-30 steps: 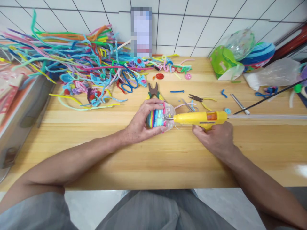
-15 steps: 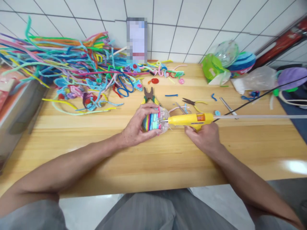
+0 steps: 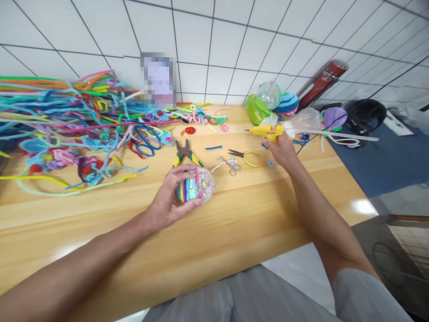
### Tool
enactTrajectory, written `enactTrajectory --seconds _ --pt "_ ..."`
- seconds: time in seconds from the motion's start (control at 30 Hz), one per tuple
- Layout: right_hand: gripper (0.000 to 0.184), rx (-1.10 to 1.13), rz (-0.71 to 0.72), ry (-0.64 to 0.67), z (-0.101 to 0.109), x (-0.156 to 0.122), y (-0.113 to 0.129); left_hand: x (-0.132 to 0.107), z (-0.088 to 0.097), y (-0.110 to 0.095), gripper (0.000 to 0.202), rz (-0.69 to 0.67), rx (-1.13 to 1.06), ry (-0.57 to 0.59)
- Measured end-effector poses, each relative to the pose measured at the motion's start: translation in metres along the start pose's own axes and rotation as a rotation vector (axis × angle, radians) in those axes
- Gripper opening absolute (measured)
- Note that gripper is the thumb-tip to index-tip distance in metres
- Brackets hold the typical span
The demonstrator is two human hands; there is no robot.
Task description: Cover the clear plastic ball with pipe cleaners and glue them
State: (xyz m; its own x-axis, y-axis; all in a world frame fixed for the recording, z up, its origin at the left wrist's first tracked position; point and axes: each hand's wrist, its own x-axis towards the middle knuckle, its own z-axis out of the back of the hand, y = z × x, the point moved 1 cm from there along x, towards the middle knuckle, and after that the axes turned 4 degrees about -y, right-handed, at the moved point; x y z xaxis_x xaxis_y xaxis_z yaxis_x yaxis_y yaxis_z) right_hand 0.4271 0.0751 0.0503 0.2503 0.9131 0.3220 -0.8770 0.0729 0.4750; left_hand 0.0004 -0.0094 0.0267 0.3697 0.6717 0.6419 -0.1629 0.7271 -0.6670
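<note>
Plastic glue gun [image 3: 261, 130], clamped in right fingers [image 3: 271, 148], now away from fuzzy striped dome [image 3: 197, 185] clamped in left fingers [image 3: 181, 173]

Glue gun [image 3: 265, 130] yellow; ball [image 3: 197, 184] striped pink, blue, yellow.

passable: table [image 3: 241, 237], near middle | obstacles: pipe-cleaner heap [image 3: 83, 116] left, pliers [image 3: 183, 153] beyond ball [image 3: 205, 184]

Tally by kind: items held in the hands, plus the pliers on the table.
Glue guns: 1 (yellow glue gun, right hand)
Striped pieces: 1 (multicoloured striped piece with clear end, left hand)
Pliers: 2 (green-and-yellow-handled pliers, yellow-handled pliers)
Total: 4
</note>
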Motion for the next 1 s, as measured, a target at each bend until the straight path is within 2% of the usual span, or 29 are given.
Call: enactTrajectory --seconds 0.1,0.23,0.33,0.47,0.57,0.67,0.83,0.9,1.0 --pt "0.038 -0.064 -0.093 0.011 -0.022 0.006 -0.002 0.0 0.0 0.0 0.06 0.003 0.0 -0.003" --pt "0.038 -0.078 -0.075 0.013 -0.034 0.003 0.002 -0.001 0.0 0.0 0.06 0.01 0.009 -0.008" --pt "0.04 -0.119 -0.035 -0.021 -0.023 -0.007 -0.005 -0.001 0.0 0.0 0.061 0.019 0.018 -0.001" --pt "0.042 -0.183 0.022 -0.087 0.007 -0.038 -0.005 0.0 0.001 0.0 0.061 0.02 0.016 0.01" --pt "0.029 -0.091 0.151 -0.019 0.021 -0.067 0.017 0.0 0.001 0.001 0.06 0.016 0.029 0.012" --pt "0.014 0.057 0.251 0.107 0.02 -0.085 0.051 -0.002 0.001 0.002 0.062 0.014 0.036 0.004" --pt "0.014 0.042 0.315 0.259 -0.005 -0.086 0.09 -0.004 0.001 0.001 0.062 0.015 0.006 -0.007" --pt "0.009 -0.024 0.345 0.31 -0.016 -0.085 0.098 -0.004 0.001 0.0 0.063 0.009 0.001 -0.004" --pt "0.015 -0.185 0.355 0.356 -0.03 -0.084 0.108 -0.004 0.0 0.0 0.064 0.014 0.003 -0.005"
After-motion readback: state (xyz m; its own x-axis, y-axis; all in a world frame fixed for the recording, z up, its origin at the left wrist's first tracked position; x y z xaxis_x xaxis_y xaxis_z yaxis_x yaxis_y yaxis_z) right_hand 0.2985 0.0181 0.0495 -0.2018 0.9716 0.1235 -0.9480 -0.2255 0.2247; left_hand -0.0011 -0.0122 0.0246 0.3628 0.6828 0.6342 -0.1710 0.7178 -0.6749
